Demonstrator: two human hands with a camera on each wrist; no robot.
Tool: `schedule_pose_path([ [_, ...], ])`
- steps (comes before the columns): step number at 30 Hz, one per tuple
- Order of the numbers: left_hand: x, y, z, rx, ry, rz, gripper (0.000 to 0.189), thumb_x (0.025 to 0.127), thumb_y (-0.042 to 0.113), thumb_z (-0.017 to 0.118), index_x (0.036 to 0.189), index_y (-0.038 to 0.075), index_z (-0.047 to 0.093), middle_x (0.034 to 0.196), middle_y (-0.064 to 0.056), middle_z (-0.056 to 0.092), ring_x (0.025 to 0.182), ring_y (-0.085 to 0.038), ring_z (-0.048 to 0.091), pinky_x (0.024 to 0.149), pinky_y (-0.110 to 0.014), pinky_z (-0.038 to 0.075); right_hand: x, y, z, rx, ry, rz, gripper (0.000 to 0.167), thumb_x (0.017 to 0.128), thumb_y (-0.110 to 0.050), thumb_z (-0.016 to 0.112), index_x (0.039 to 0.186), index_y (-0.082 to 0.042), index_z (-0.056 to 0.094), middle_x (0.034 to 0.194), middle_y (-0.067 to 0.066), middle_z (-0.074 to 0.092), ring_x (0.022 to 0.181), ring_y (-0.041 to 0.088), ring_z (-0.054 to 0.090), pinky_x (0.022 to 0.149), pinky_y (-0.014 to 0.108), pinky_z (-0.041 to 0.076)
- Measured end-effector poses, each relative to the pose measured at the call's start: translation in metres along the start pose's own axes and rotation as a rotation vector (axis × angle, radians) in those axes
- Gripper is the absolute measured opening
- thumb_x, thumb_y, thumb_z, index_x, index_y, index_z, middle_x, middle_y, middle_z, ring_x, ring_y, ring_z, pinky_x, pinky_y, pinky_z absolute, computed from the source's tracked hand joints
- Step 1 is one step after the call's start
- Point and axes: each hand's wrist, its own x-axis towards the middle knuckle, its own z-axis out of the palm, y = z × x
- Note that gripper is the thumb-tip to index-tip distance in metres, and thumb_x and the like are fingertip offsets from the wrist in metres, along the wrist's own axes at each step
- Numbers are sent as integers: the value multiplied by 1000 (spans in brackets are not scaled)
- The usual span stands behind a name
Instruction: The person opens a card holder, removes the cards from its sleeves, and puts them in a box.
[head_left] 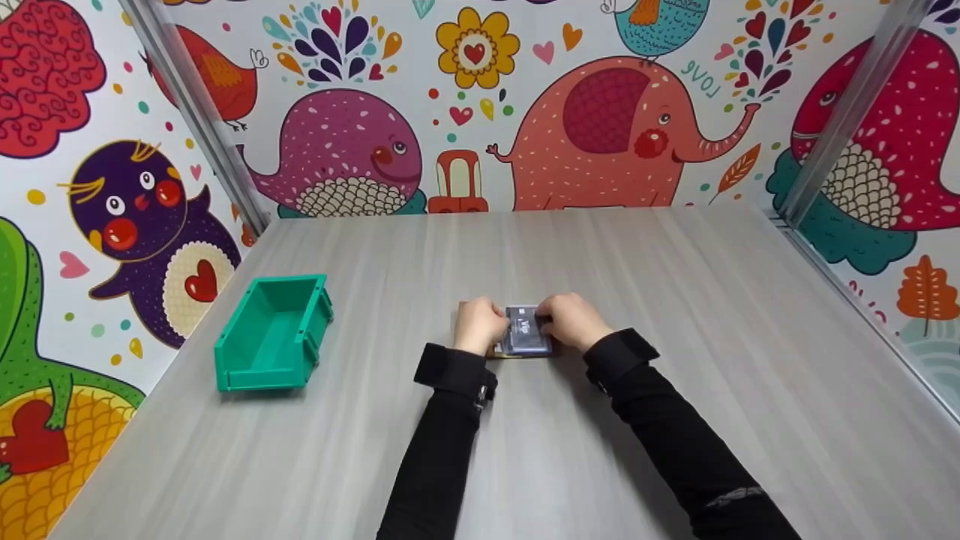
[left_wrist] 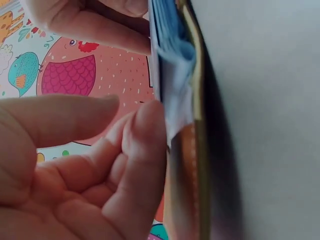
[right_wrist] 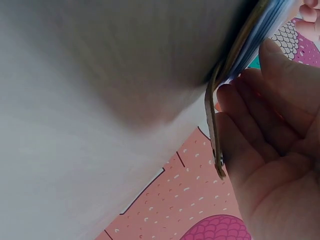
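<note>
An opened card holder [head_left: 528, 339] with a brown-edged cover and a stack of clear bluish sleeves lies on the table. Its top sleeve shows a dark card [head_left: 523, 327] marked "Vip". At the left side is my left hand [head_left: 480, 324]; in the left wrist view its bent fingers [left_wrist: 147, 125] touch the sleeve edges, while the thumb stands apart with a gap between. My right hand [head_left: 574, 321] is at the right edge, its thumb [right_wrist: 274, 52] against the sleeve stack [right_wrist: 260, 42] and its fingers curled beside the cover. Part of the card holder is hidden under the hands.
A green plastic bin [head_left: 274, 337] stands on the left of the pale wood-grain table [head_left: 360, 450]. Panels printed with cartoon animals [head_left: 600, 135] enclose the table at the back and sides, with metal posts [head_left: 196, 112] at the corners.
</note>
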Motion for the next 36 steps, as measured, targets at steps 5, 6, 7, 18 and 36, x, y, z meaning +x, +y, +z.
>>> schedule_pose_path([
  [5, 2, 2, 1, 45, -3, -31, 7, 78, 4, 68, 74, 3, 74, 83, -10, 72, 82, -29, 66, 76, -36, 52, -2, -1, -1, 14, 4, -1, 24, 74, 8, 74, 97, 3, 75, 99, 16, 72, 94, 34, 67, 84, 44, 52],
  [6, 3, 2, 2, 49, -4, -37, 8, 78, 4, 67, 74, 4, 74, 84, -10, 72, 82, -29, 66, 76, -37, 52, -2, -1, -1, 16, 4, -1, 24, 73, 8, 74, 97, 3, 75, 99, 16, 72, 94, 34, 67, 85, 45, 52],
  [7, 3, 2, 2, 51, -8, -44, 7, 78, 3, 67, 75, 3, 74, 84, -11, 72, 82, -29, 65, 76, -37, 52, -2, -1, -1, 17, 4, -2, 24, 73, 8, 74, 97, 4, 75, 100, 16, 72, 95, 34, 67, 85, 45, 52],
  [18, 10, 0, 8, 126, -46, -56, 9, 76, 2, 65, 75, 2, 74, 85, -12, 73, 87, -33, 65, 84, -35, 47, -1, -1, -1, 8, -8, -2, 25, 75, 8, 74, 99, 4, 75, 101, 17, 72, 96, 35, 67, 87, 45, 51],
  [36, 12, 5, 6, 132, -91, -129, 13, 81, 7, 62, 80, 3, 74, 85, -11, 73, 81, -28, 69, 82, -30, 51, -1, 0, 0, -5, 0, -27, 21, 73, 6, 74, 93, 2, 74, 98, 15, 72, 91, 33, 68, 81, 44, 53],
])
